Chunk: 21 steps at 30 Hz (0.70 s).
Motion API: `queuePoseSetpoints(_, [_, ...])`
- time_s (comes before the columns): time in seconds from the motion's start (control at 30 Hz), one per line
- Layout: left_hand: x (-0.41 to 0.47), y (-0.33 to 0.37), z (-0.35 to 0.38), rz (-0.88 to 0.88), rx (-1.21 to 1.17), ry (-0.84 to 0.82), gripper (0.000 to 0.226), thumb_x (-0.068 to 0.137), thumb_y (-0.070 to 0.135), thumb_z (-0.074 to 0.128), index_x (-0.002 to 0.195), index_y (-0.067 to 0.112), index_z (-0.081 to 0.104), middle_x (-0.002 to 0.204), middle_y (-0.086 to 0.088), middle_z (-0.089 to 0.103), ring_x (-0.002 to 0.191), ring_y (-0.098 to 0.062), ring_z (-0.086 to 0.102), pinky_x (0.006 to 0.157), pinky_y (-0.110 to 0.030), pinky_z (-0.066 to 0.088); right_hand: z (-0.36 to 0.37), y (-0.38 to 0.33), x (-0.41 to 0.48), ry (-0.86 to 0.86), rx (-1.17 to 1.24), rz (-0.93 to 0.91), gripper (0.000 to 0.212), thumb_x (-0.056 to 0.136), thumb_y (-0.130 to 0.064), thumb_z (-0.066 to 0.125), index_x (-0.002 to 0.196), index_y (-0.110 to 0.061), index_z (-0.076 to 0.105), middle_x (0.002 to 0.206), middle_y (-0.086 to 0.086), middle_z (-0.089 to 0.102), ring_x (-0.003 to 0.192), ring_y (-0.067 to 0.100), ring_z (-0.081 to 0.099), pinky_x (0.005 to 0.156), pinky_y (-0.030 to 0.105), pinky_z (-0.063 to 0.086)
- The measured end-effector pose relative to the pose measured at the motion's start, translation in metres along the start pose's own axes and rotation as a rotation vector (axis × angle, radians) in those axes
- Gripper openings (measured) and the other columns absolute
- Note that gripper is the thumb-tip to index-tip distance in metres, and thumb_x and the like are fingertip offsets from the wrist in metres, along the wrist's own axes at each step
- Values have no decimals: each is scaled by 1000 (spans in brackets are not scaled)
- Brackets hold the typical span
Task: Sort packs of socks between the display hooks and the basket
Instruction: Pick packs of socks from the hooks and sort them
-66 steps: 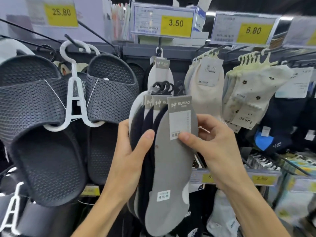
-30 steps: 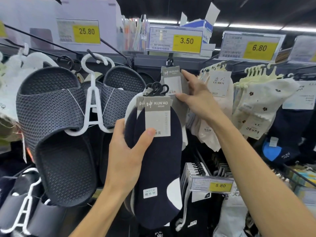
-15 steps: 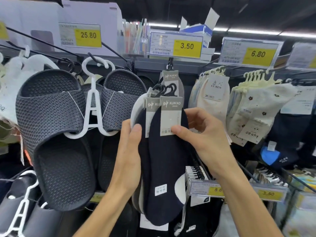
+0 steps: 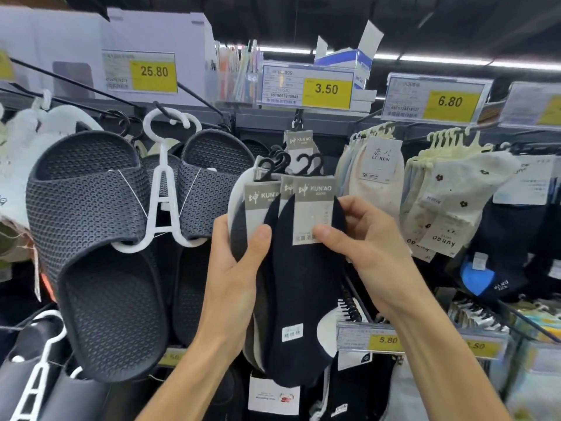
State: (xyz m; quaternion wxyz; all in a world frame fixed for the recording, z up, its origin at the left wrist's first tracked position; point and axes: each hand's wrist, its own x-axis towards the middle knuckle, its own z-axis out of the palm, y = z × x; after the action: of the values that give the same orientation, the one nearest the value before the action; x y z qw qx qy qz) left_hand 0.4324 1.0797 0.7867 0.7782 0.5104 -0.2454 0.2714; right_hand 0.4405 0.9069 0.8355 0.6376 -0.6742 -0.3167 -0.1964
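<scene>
1. The left hand (image 4: 239, 268) grips a fanned bundle of low-cut sock packs (image 4: 243, 226) from its left side. The thumb lies across the front and the fingers are curled out of sight behind.
2. The right hand (image 4: 361, 247) pinches the front pack, a navy-blue low-cut sock pack with a grey cardboard KUN'AO label (image 4: 300, 299). The thumb presses the label's lower edge and the fingers wrap round the pack's right edge.
3. That navy pack lies foremost in the bundle, overlapping another navy pack and then grey and white ones to its left. The whole bundle is held in the air before the rack. Its black plastic hanger hooks (image 4: 303, 165) stand up at the top, not hung on any peg.
4. Just behind those hooks, a single grey-labelled sock pack (image 4: 299, 144) hangs from the metal display hook, below the yellow 3.50 price tag (image 4: 306, 86).
5. To the left hangs a pair of dark grey mesh-textured rubber slippers (image 4: 91, 223), clipped to a white plastic hanger (image 4: 164, 189) under a 25.80 price tag (image 4: 139, 71).
6. To the right hang cream socks with a LUREN label (image 4: 376, 177). Beside them are pale socks with small dark flowers (image 4: 455, 189), under a 6.80 price tag (image 4: 434, 100).
7. Below the right forearm, a 5.80 price tag (image 4: 370, 337) fronts a lower row of hooks.
</scene>
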Motion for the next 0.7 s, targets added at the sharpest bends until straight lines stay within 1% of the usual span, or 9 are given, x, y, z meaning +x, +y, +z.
queuePoseSetpoints(0.13, [-3, 1, -5, 44, 66, 75, 25, 87, 45, 68, 110, 37, 64, 115, 4, 73, 110, -16, 69, 93, -41, 51, -16, -4, 24, 175, 146, 44, 27, 91, -2, 64, 116, -12, 62, 105, 5, 77, 97, 20, 73, 83, 33, 60])
queuePoseSetpoints(0.23, [-6, 2, -8, 52, 66, 94, 28, 86, 48, 68, 112, 38, 66, 116, 5, 74, 109, -14, 70, 88, -33, 53, -29, -5, 52, 296, 32, 28, 34, 94, -5, 61, 125, -19, 60, 115, 0, 73, 105, 16, 71, 93, 39, 58])
queuePoseSetpoints(0.37, [-5, 5, -7, 48, 51, 94, 27, 85, 47, 69, 110, 37, 68, 113, 4, 75, 105, -14, 71, 79, -19, 56, -27, -1, 88, 228, -166, -43, 43, 93, -5, 60, 128, -29, 59, 126, -5, 67, 117, 11, 63, 104, 41, 51])
queuePoseSetpoints(0.43, [-5, 5, -5, 49, 59, 90, 26, 85, 47, 68, 109, 37, 69, 112, 5, 75, 105, -13, 71, 78, -19, 57, -20, 2, 102, 156, -260, -74, 51, 93, -9, 60, 138, -32, 54, 136, -11, 60, 126, 5, 54, 108, 35, 46])
queuePoseSetpoints(0.47, [-5, 6, -5, 51, 59, 88, 26, 85, 46, 68, 108, 36, 69, 112, 4, 75, 104, -13, 72, 78, -19, 57, -17, 5, 107, 115, -295, -89, 54, 93, -11, 60, 141, -34, 51, 139, -16, 57, 128, -2, 51, 108, 27, 43])
queuePoseSetpoints(0.53, [-5, 6, -5, 48, 53, 82, 26, 84, 46, 68, 108, 35, 69, 111, 4, 75, 103, -13, 72, 78, -17, 56, -12, 12, 114, 48, -364, -109, 59, 95, -12, 58, 146, -37, 45, 141, -23, 53, 125, -13, 46, 101, 9, 35])
queuePoseSetpoints(0.6, [-5, 5, -5, 39, 59, 78, 25, 84, 47, 68, 107, 36, 69, 110, 4, 76, 102, -14, 72, 77, -18, 57, -10, 20, 117, 20, -445, -117, 61, 97, -12, 56, 150, -36, 38, 145, -23, 47, 127, -15, 38, 95, -2, 28])
queuePoseSetpoints(0.63, [-5, 5, -5, 39, 66, 76, 25, 84, 47, 68, 106, 36, 68, 110, 4, 76, 103, -14, 72, 77, -20, 57, -10, 23, 119, 22, -483, -119, 62, 98, -12, 55, 152, -36, 35, 148, -21, 45, 128, -15, 35, 94, -3, 26])
queuePoseSetpoints(0.7, [-4, 5, -5, 49, 87, 75, 24, 84, 47, 68, 107, 38, 68, 111, 5, 75, 104, -13, 72, 78, -26, 58, -11, 26, 123, 44, -559, -100, 63, 100, -12, 53, 154, -35, 31, 154, -14, 41, 137, -3, 34, 103, 8, 29])
